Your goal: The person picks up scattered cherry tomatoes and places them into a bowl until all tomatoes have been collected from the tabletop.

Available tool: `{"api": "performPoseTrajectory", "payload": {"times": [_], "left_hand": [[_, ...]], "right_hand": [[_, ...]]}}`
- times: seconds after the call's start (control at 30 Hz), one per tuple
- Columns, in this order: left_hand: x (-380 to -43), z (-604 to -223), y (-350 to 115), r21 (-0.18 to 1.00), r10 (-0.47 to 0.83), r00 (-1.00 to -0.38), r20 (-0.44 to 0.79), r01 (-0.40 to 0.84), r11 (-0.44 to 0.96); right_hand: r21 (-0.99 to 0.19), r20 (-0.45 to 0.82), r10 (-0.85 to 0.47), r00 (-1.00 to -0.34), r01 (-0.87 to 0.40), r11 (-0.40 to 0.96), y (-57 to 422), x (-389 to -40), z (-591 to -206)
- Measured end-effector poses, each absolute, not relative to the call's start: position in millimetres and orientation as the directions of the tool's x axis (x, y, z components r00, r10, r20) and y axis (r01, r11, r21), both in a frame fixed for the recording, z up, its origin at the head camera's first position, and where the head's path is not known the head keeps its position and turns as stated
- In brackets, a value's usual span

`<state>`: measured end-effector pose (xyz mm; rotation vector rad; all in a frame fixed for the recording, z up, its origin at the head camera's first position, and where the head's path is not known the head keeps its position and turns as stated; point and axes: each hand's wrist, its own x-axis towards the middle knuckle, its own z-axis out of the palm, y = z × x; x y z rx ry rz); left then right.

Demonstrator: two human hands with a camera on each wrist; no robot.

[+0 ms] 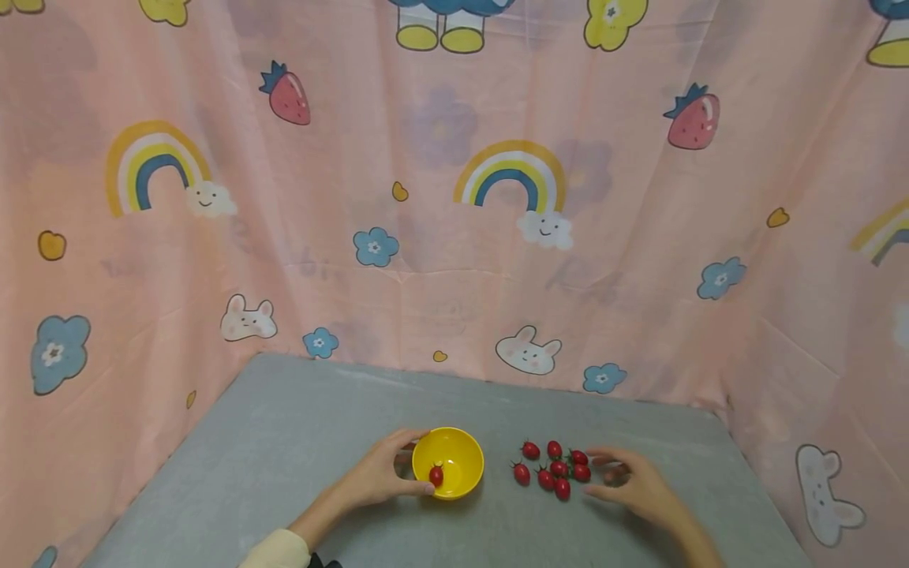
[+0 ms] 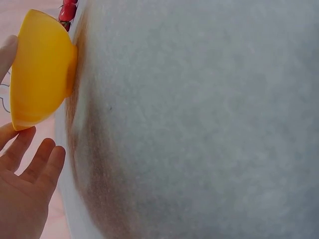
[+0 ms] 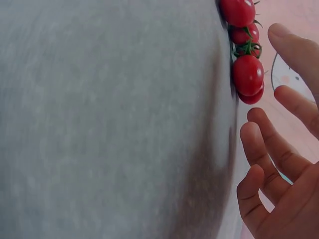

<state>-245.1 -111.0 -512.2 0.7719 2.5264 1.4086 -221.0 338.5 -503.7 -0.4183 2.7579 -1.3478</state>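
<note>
A yellow bowl [image 1: 465, 465] stands upright on the grey table with one cherry tomato [image 1: 436, 475] inside. My left hand [image 1: 387, 472] grips the bowl's left side between thumb and fingers; in the left wrist view the thumb and a fingertip meet the rim of the bowl [image 2: 42, 69], while the other fingers spread free. Right of the bowl lies a loose cluster of red cherry tomatoes [image 1: 559, 468] with green stems. My right hand [image 1: 635, 483] is at the cluster's right edge, fingers parted and holding nothing. Close to its fingertips in the right wrist view is a tomato [image 3: 247, 74].
The grey tabletop [image 1: 341, 410] reaches back to a pink curtain [image 1: 426, 308] printed with rainbows, rabbits and flowers. The curtain also hangs along the left and right sides. A gap of bare tabletop separates the bowl from the tomato cluster.
</note>
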Motion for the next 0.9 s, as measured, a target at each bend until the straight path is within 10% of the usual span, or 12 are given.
{"api": "performPoseTrajectory", "payload": {"times": [0.9], "left_hand": [[-245.3,-510.6,-110.2,0.827,0.514,-0.851,0.112,0.366,0.427]], "right_hand": [[-0.734,0.098,-0.242,-0.965,-0.234,0.638,332.4,-233.9,-517.4]]}}
